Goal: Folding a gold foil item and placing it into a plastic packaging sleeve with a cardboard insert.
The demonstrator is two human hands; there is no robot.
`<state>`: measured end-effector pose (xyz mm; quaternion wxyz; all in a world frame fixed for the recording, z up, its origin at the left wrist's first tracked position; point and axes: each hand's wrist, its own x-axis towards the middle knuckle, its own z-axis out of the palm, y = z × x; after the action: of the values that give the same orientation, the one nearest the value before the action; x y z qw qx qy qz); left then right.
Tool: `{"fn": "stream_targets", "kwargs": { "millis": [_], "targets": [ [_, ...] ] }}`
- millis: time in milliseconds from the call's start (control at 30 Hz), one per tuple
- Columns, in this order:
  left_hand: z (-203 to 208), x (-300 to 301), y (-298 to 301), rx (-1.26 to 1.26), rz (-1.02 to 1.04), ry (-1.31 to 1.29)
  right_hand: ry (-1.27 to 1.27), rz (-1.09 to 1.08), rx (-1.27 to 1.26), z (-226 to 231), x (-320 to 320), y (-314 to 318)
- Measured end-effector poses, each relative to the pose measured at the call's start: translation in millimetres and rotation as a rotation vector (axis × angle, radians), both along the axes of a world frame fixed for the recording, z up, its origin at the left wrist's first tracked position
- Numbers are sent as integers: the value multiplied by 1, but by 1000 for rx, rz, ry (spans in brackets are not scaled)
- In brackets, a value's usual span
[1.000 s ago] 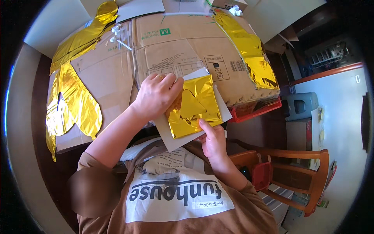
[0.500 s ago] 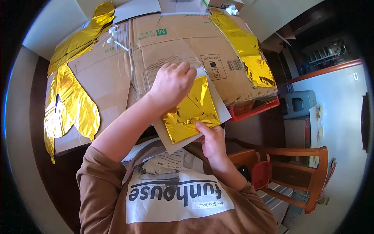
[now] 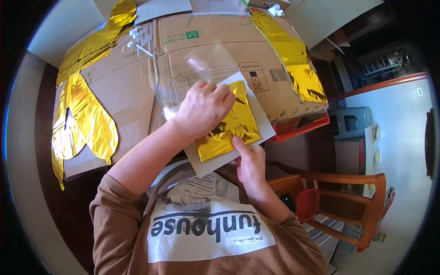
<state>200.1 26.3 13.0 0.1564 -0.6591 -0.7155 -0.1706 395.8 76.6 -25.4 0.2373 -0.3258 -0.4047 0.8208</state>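
My right hand pinches a folded gold foil balloon together with the white card under it, the thumb pressing on the foil's near edge. Over the upper left of the foil, my left hand is closed with its fingers curled. A clear plastic sleeve, partly blurred, reaches from beside that hand across the cardboard. The left fingers appear to grip the sleeve; their tips are hidden behind the knuckles.
A large cardboard box serves as the work surface. Flat gold foil balloons lie on its left and right. A white stick rests near the back. On the right stand a red crate, a wooden chair and a grey stool.
The clear sleeve has swung up and blurred. My left hand has moved slightly down, while the card and foil in my right hand have shifted a little up and right.
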Motion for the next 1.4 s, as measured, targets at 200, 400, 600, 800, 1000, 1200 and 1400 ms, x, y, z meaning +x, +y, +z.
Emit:
{"fn": "stream_targets", "kwargs": {
  "millis": [200, 400, 600, 800, 1000, 1200, 1400],
  "targets": [
    [-9, -6, -68, 280, 110, -523, 82, 192, -103, -20, 11, 5],
    [-40, 24, -147, 823, 599, -1185, 98, 424, -364, -20, 18, -19],
    [-17, 40, -161, 821, 566, -1604, 85, 674, -310, -28, 39, -35],
    [-10, 46, -169, 577, 402, -2045, 138, 561, -233, -24, 57, 36],
    [-30, 52, -157, 293, 247, -1641, -48, 357, -83, -10, 26, 44],
    [-17, 102, -197, 342, 282, -2001, -463, 380, -60, -2, 92, -9],
    [-2, 106, -220, 345, 86, -2100, -274, 539, -109, 28, 85, 8]
  ]
}}
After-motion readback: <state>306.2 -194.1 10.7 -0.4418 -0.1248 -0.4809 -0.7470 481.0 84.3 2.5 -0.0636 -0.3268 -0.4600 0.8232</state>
